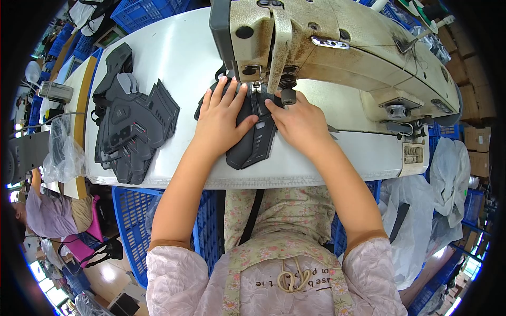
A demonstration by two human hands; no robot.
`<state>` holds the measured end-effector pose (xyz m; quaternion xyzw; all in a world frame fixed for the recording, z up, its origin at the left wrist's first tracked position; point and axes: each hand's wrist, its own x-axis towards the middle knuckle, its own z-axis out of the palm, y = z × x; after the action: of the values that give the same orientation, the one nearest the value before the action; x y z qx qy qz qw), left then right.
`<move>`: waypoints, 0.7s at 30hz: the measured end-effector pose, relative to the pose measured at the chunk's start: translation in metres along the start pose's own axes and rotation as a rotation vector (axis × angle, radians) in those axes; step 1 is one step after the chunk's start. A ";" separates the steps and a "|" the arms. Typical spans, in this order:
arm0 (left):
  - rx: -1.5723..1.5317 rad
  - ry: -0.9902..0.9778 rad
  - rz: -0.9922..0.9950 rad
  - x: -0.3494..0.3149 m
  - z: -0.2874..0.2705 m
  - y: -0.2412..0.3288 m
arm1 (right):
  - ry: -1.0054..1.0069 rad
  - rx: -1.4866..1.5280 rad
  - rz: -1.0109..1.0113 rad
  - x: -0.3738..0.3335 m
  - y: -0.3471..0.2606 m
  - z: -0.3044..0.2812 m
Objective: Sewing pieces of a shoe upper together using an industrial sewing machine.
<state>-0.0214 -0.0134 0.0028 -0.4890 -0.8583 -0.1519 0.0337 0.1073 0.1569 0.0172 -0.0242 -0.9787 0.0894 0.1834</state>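
Note:
A dark grey moulded fabric panel (255, 138) lies on the white table of the sewing machine (327, 42), its far end under the needle area. My left hand (223, 117) rests flat on the panel's left part, fingers spread and pointing at the presser foot (257, 87). On the right edge of the panel sits my right hand (301, 122), its index finger stretched out close to the foot. Part of that hand is hidden behind the machine's round knob (288, 95). A pile of similar dark grey panels (134, 121) lies to the left.
A blue plastic basket (132, 226) stands below the table's front edge at left. Clear plastic bags (408, 221) hang at right. A neighbouring bench (84, 105) adjoins on the left, where another person (50, 210) sits. More blue crates (145, 13) stand behind the table.

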 end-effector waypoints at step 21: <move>0.019 -0.044 0.087 0.001 0.000 -0.006 | -0.099 -0.057 0.016 -0.012 -0.010 0.002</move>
<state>-0.0270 -0.0149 0.0014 -0.5289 -0.8380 -0.1313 0.0260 0.1174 0.1456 0.0129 -0.0330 -0.9885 0.0642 0.1332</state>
